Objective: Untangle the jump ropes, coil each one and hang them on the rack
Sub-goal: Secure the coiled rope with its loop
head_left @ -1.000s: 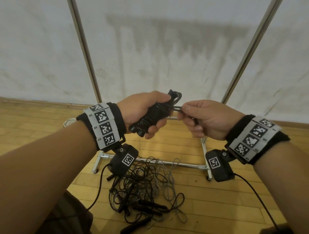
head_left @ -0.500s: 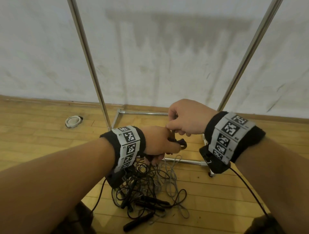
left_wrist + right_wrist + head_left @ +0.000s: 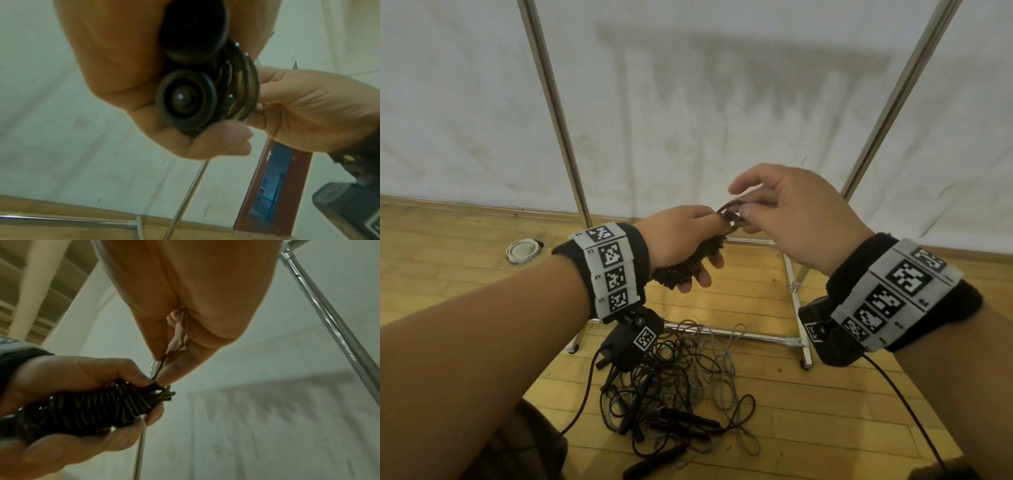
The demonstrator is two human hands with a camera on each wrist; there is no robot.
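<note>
My left hand (image 3: pixel 681 240) grips a coiled black jump rope (image 3: pixel 688 260), its cord wound tightly round the two handles. The round handle ends (image 3: pixel 185 99) face the left wrist camera. My right hand (image 3: pixel 787 212) pinches the loose end loop of cord (image 3: pixel 732 210) at the top of the bundle (image 3: pixel 92 408), thumb and finger closed on the thin cord (image 3: pixel 160 368). On the floor below lies a tangled pile of black and grey jump ropes (image 3: pixel 674 387) with several black handles. The metal rack (image 3: pixel 551 102) stands just behind the hands, its base bar (image 3: pixel 739 334) beside the pile.
The rack's second upright (image 3: pixel 893 99) slants up on the right, against a white fabric wall. A small white round object (image 3: pixel 522 250) lies on the wooden floor at the left. Wrist camera cables trail down from both arms.
Both hands dropped low over the pile half a second ago and have now come back up. The right hand went from on top of the bundle to pinching the cord loop at its end.
</note>
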